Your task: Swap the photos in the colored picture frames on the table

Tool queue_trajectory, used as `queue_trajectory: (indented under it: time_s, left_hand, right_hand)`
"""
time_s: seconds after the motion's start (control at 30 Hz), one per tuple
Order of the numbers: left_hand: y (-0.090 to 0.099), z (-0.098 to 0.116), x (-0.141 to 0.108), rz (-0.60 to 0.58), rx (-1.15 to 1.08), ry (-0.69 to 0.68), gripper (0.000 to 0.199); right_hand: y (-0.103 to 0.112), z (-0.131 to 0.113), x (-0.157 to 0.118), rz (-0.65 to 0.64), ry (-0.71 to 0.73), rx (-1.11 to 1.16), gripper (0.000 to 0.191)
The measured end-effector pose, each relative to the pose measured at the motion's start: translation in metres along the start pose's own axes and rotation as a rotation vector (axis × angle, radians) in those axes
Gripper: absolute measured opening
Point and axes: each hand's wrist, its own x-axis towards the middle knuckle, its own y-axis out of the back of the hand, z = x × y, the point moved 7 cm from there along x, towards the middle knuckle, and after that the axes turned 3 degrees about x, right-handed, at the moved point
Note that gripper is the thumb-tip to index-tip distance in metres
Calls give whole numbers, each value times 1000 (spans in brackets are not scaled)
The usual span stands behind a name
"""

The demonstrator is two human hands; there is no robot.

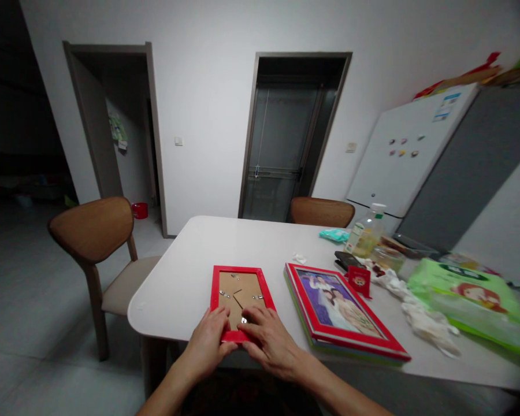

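Observation:
A small red picture frame (247, 283) lies face down on the table edge nearest me, showing its brown backing board with metal clips. My left hand (208, 340) grips its near left corner, with the fingers on top and the thumb along the near edge. At the near right corner is my right hand (272, 342), its curled fingers pressing on the board beside a shiny metal clip and its thumb by the near edge. To the right, a larger red-framed photo (335, 303) of people in formal dress rests on top of other frames.
The white table (186, 271) also holds a bottle (366, 231), a black object (346, 260), a red booklet (359, 281), crumpled tissue (424, 323) and a green tissue pack (472, 294) at right. A wooden chair (95, 231) stands left; another chair (323, 212) is behind the table.

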Motion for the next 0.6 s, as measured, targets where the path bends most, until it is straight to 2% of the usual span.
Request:
queue_trajectory:
  time_s: [0.17, 0.33, 0.5, 0.6]
  left_hand:
    - [-2, -3, 1, 28, -32, -2, 50]
    - [3, 0, 0, 38, -62, -9, 33]
    - [5, 2, -1, 22, -71, -8, 38]
    - [1, -3, -2, 0, -65, 32, 48]
  right_hand:
    - [-12, 16, 37, 60, -112, 5, 33]
    - [-29, 22, 78, -15, -162, -105, 26]
    - [-40, 22, 83, -74, -81, -130, 20]
    - [-40, 36, 87, -76, -93, -75, 23]
